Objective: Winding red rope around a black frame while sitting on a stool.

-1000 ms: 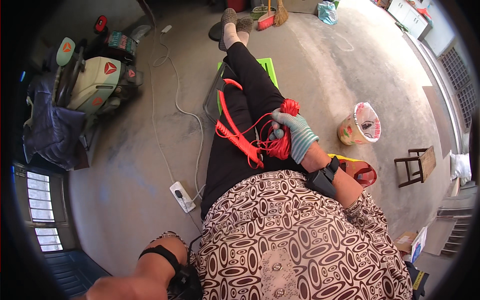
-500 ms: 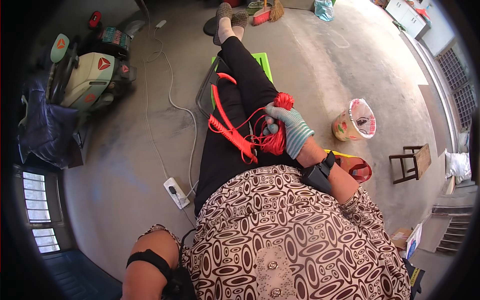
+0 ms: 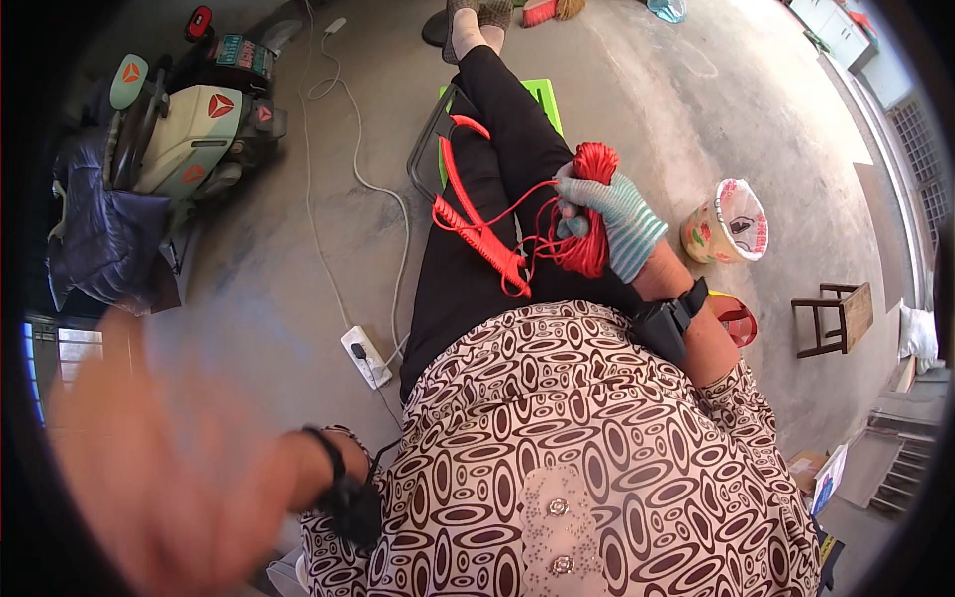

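My right hand, in a striped teal and grey glove with some fingertips showing, is closed around a bundle of red cord above my right thigh. A loose strand runs left from it to a curved piece tightly wound in red cord, lying across my lap. Further red-wound lengths lie beyond it, beside a thin dark frame at my left leg. My bare left hand is raised at the lower left, close to the camera and away from the cord. Motion smears its fingers.
A light-coloured scooter with a dark padded cover stands at left. White cable and a power strip lie on the floor. To the right are a patterned waste bin and a small wooden stool. Something green is under my legs.
My left hand has swung up into view at the lower left. My right hand still grips the cord bundle. The whole view has shifted slightly, with things appearing higher and further right.
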Available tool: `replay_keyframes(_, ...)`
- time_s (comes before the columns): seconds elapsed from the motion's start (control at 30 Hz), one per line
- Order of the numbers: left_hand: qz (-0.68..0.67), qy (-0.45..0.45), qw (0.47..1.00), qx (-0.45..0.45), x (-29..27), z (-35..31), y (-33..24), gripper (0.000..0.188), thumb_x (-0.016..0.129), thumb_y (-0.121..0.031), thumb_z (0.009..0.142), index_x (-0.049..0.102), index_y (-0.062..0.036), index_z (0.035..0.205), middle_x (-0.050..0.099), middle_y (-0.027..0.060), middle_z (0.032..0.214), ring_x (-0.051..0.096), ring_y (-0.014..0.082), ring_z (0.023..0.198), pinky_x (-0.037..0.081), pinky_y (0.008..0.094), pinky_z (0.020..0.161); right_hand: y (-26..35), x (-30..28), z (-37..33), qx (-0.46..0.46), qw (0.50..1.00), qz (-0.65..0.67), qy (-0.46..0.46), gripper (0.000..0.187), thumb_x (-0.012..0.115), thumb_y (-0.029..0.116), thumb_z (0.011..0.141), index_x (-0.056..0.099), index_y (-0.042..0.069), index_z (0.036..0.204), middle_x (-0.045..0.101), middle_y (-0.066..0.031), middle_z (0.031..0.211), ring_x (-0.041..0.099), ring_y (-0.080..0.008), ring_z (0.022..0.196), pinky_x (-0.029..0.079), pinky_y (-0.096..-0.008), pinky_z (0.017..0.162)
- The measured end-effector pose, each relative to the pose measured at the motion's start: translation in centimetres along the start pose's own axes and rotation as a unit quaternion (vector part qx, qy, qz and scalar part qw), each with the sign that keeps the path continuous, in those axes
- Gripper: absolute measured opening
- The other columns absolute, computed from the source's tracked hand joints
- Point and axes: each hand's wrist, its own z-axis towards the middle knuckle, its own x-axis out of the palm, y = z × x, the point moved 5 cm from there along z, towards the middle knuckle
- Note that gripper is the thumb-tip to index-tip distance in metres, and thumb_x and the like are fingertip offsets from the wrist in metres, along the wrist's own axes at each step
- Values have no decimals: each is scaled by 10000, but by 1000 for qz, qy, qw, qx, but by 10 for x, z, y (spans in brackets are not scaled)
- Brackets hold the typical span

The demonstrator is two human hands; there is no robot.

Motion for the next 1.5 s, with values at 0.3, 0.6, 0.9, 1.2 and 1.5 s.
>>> replay_keyframes(0.3, 214, -12, 748, -628, -95, -126, 161, 250, 603, -228, 921, 612, -22, 1063, 634, 46, 847, 567, 71, 706, 448, 202, 587, 37, 18, -23, -66, 977, -198, 47, 249, 667, 200, 822, 581, 32, 984, 617, -51, 745, 541, -84, 543, 441, -218, 501)
replay_keyframes(0.6, 276, 15, 798, -535, -93, -101, 93, 235, 602, -208, 891, 627, -23, 748, 553, 4, 586, 486, 59, 513, 386, 227, 476, 57, -150, -4, -178, 949, 241, -96, 178, 606, 213, 923, 576, 45, 974, 633, -58, 781, 624, -150, 599, 538, -350, 622)
replay_keyframes(0.9, -154, -97, 948, -260, -112, -81, 43, 390, 664, -170, 872, 481, -103, 535, 487, -2, 408, 425, 88, 308, 362, 173, 347, 54, -345, -15, -231, 865, 293, -335, 116, 525, 154, 949, 498, 86, 859, 585, -94, 802, 578, -239, 691, 482, -409, 686)
replay_keyframes(1.2, -83, -313, 945, -49, -169, -90, -89, 297, 652, -82, 824, 448, -112, 610, 467, -34, 515, 419, 78, 409, 361, 189, 384, 33, -419, -24, -193, 864, 287, -366, 207, 526, 263, 966, 544, 67, 900, 613, -34, 708, 581, -184, 634, 522, -348, 672)
replay_keyframes(1.5, 449, -484, 660, -358, -261, -234, -63, 189, 623, -199, 902, 633, -42, 1007, 652, 61, 990, 582, 107, 812, 449, 205, 577, 39, -374, -31, -149, 915, 247, -283, 206, 559, 247, 961, 546, 50, 900, 498, 9, 639, 447, -70, 495, 405, -209, 469)
